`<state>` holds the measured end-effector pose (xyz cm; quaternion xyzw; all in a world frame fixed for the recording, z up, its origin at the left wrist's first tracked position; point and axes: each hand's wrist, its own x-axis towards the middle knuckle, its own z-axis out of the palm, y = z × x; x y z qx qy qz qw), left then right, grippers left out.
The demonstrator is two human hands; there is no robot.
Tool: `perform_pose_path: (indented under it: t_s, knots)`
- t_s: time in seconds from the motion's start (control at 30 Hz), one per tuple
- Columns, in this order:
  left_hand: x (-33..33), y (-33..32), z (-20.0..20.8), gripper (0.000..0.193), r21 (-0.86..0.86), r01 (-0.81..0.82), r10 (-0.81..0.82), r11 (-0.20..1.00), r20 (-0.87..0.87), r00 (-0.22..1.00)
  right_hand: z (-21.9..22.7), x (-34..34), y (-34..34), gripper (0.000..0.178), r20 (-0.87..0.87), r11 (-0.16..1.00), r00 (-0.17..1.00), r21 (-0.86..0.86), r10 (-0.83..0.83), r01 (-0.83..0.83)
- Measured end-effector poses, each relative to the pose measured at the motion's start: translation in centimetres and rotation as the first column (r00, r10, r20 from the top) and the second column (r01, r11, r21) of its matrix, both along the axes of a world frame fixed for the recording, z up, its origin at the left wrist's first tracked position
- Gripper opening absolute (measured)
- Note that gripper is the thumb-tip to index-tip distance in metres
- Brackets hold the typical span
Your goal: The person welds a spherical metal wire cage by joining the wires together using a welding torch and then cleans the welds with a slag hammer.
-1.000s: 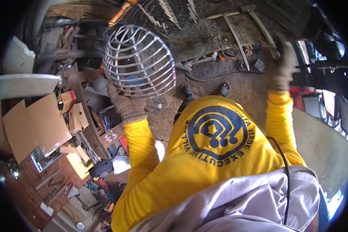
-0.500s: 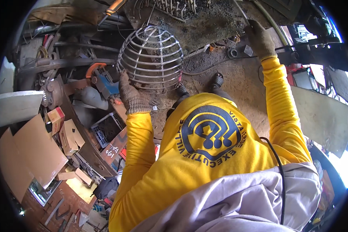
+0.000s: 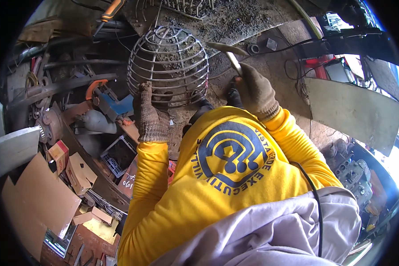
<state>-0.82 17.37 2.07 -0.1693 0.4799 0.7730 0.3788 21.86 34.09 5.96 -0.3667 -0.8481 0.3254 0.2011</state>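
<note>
A dome-shaped cage [image 3: 177,74] of welded metal rods stands in front of me, on the bench's near side. My left hand [image 3: 151,113], in a brown knit glove, is closed on the cage's lower left rods. In the other glove, my right hand [image 3: 256,91] is wrapped round the pale handle of a chipping hammer [image 3: 228,49]. Its long, narrow head is tapered and lies just right of the cage, apart from it as far as I can see. The fingertips of the left hand are partly hidden behind the rods.
A dark worktop [image 3: 239,22] strewn with grit and bent rods lies beyond the cage. An orange-handled tool [image 3: 113,9] hangs at upper left. Cardboard boxes [image 3: 80,173] and a blue clamp-like tool [image 3: 115,105] crowd the left. A grey sheet panel [image 3: 354,113] leans at right.
My right hand has come from the far right worktop edge back toward the cage, bringing the hammer's head into view. The left hand stays on the cage.
</note>
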Motion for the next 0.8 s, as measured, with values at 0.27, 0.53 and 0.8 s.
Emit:
perform_pose_path:
  t_s: [0.27, 0.53, 0.8]
  knots:
    - [0.5, 0.0, 1.1, 0.033, -0.135, -0.054, 0.039, 0.989, -0.117, 0.992, 1.6, -2.0, 0.6, 0.040, -0.079, 0.969, 0.982, 0.196, 0.170, -0.151]
    - [0.7, -0.1, 0.8, 0.032, -0.174, -0.029, 0.018, 0.984, -0.065, 0.998, 1.4, -2.2, 0.8, 0.047, 0.026, 0.972, 0.987, 0.172, 0.161, -0.163]
    - [0.3, -0.5, 0.1, 0.031, -0.179, -0.017, 0.006, 0.984, -0.060, 0.998, 2.4, -2.4, 0.3, 0.045, 0.094, 0.989, 0.988, 0.068, 0.123, -0.130]
